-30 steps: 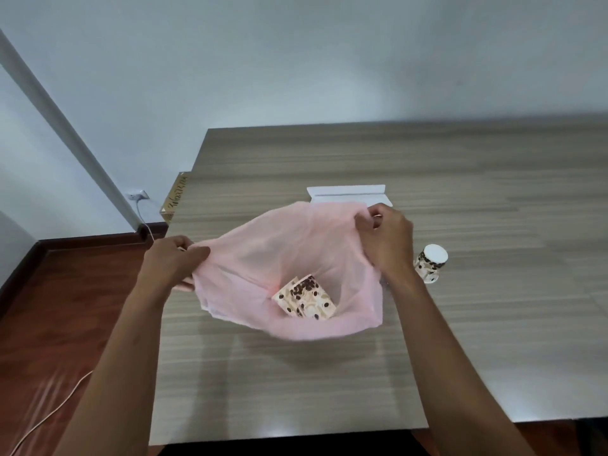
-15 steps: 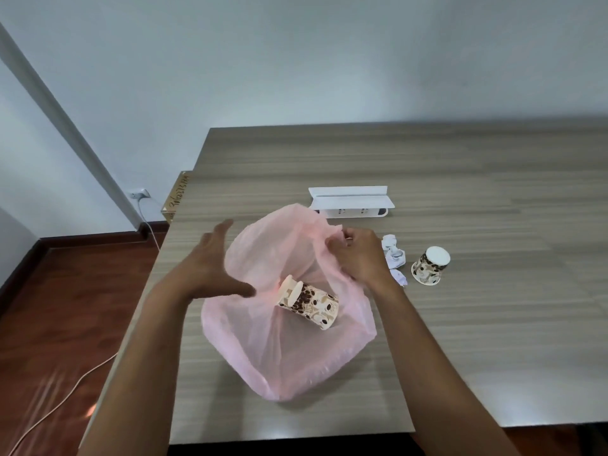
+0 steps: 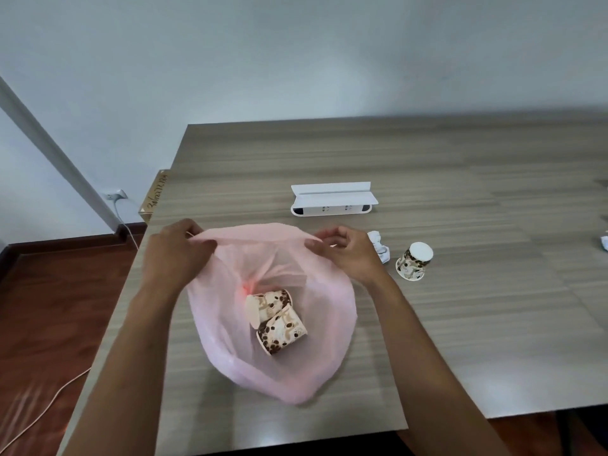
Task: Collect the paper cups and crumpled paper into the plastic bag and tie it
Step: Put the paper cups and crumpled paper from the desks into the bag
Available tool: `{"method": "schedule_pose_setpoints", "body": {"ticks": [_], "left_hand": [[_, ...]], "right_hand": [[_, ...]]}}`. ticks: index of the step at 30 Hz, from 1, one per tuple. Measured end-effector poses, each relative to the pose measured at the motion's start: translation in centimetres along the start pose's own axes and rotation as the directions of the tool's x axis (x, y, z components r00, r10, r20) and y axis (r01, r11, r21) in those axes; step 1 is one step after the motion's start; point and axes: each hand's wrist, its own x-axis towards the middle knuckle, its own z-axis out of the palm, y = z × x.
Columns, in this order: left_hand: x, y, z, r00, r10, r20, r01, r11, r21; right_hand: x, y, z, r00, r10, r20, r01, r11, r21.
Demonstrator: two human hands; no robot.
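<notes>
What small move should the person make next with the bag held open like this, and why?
Probably free the right hand and reach for the upside-down paper cup beside it. Both hands pinch the far rim of the pink bag, two cups already lie inside, yet that cup and the crumpled paper remain on the table.

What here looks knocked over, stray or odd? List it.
A coffee-bean-print paper cup stands upside down on the wooden table, outside the pink plastic bag. Crumpled white paper lies beside it; another scrap sits at the right edge. Two cups lie tipped inside the bag.
</notes>
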Motion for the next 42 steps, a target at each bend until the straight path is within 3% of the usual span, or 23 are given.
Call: {"method": "schedule_pose_setpoints", "body": {"ticks": [2,4,7,9,12,14,18,23,25,28,31,33,35,37,40,42], "left_hand": [[0.7,-0.5,-0.4,0.999,-0.03,-0.023,0.03,0.999,0.027],[1.0,-0.9,-0.5,0.999,-0.047,-0.015,0.048,0.998,0.043],[1.0,-1.0,0.1,0.999,-0.049,-0.003,0.049,0.998,0.049],[0.8,-0.6,0.5,0.999,-0.035,0.009,0.035,0.998,0.043],[0.3,0.2,1.5,0.999,-0.012,0.032,0.012,1.0,0.024],[-0.1,0.8,2.1,0.999,0.015,0.044,-0.015,1.0,0.001],[-0.7,1.3,3.2,0.994,0.098,0.054,-0.097,0.995,-0.032],[-1.0,1.8,3.2,0.999,0.035,0.009,-0.033,0.982,-0.184],[-1.1,1.9,2.9,0.999,0.024,-0.022,-0.028,0.975,-0.221],[-1.2,2.2,2.3,0.999,0.009,-0.041,-0.019,0.964,-0.264],[-1.7,2.4,2.2,1.0,-0.002,-0.031,-0.008,0.952,-0.306],[-2.1,2.6,2.2,0.999,-0.025,-0.028,0.014,0.941,-0.338],[-2.5,2.6,2.3,0.999,-0.03,-0.013,0.024,0.935,-0.354],[-2.8,2.6,2.2,1.0,-0.017,0.006,0.018,0.931,-0.363],[-3.3,2.5,2.3,1.0,0.013,0.015,-0.007,0.937,-0.349],[-3.4,2.4,2.4,1.0,0.019,0.021,-0.011,0.942,-0.334]], "right_hand": [[0.4,1.5,-0.4,0.997,0.014,0.075,-0.024,0.99,0.137],[0.9,3.3,-0.7,0.997,0.066,0.03,-0.069,0.987,0.145],[2.3,7.2,-1.7,0.946,0.13,-0.298,-0.189,0.966,-0.177],[2.9,10.3,-2.7,0.883,0.142,-0.447,-0.335,0.857,-0.391],[3.2,14.5,-4.2,0.861,0.217,-0.459,-0.485,0.619,-0.618],[2.9,16.2,-4.8,0.867,0.257,-0.427,-0.496,0.538,-0.682],[2.2,18.4,-5.0,0.879,0.244,-0.411,-0.467,0.618,-0.632],[0.1,17.2,-5.2,0.855,0.235,-0.463,-0.451,0.779,-0.436],[-0.3,15.1,-5.9,0.859,0.314,-0.404,-0.469,0.798,-0.379],[-1.2,9.9,-7.1,0.876,0.457,-0.156,-0.478,0.864,-0.158],[-2.6,4.2,-7.3,0.893,0.433,0.123,-0.407,0.894,-0.187],[-3.8,1.3,-6.1,0.832,0.429,0.351,-0.372,0.902,-0.221],[-4.8,-0.2,-3.8,0.719,0.449,0.53,-0.331,0.892,-0.307],[-5.4,-1.0,-0.5,0.662,0.459,0.592,-0.258,0.881,-0.395],[-5.5,-1.7,4.8,0.695,0.454,0.557,-0.193,0.865,-0.463],[-5.9,-2.4,7.2,0.655,0.49,0.575,-0.176,0.839,-0.514]]}}
